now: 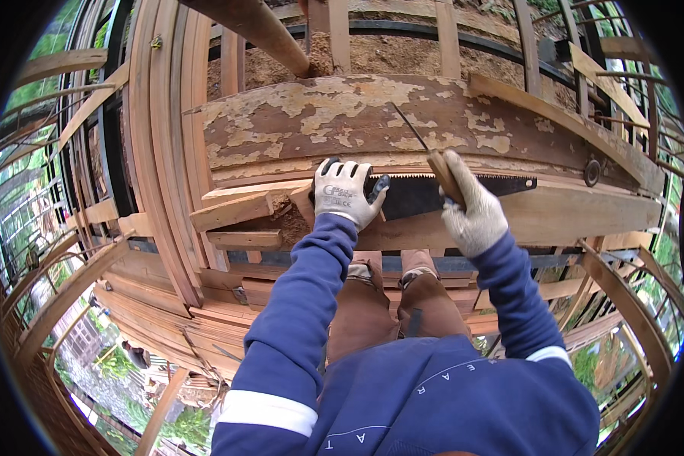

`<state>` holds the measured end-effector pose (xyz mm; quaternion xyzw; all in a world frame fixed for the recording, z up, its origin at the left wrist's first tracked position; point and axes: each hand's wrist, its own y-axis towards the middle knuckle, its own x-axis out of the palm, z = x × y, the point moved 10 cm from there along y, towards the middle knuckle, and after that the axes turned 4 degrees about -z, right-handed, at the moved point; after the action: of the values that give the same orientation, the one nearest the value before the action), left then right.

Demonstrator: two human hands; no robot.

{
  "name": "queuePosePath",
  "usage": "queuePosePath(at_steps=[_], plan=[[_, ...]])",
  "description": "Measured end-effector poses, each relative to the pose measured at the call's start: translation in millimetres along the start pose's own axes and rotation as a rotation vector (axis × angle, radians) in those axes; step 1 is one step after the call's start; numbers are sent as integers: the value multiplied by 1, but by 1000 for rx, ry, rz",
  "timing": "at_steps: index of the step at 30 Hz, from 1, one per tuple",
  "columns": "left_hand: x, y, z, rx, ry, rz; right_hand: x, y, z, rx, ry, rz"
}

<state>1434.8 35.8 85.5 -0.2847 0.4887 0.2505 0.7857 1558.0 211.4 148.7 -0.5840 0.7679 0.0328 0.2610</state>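
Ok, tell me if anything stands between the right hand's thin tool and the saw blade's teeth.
Nothing visible: the right hand holds the thin tool over the saw blade; the left hand sits farther left.

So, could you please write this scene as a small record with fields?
Left hand: gloved, at the saw's left end; exact grip hidden
Right hand: gloved, fingers closed around a thin tool's wooden handle
Blade: black, teeth along the far edge
Beyond saw: brown board with pale patches
Far left: long wooden planks

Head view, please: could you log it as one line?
left hand: on saw | right hand: gripping wooden-handled tool | saw teeth: exposed
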Motion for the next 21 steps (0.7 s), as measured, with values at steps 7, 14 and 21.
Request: queuePosePath(at_steps=[7, 14, 21], plan=[[1, 3, 6, 48, 7, 21, 32, -70, -15, 121, -264, 13], [4, 5, 6, 68, 43, 3, 40, -89, -29, 222, -405, 85], [16, 5, 2, 57, 6, -74, 56, -92, -27, 292, -598, -19]])
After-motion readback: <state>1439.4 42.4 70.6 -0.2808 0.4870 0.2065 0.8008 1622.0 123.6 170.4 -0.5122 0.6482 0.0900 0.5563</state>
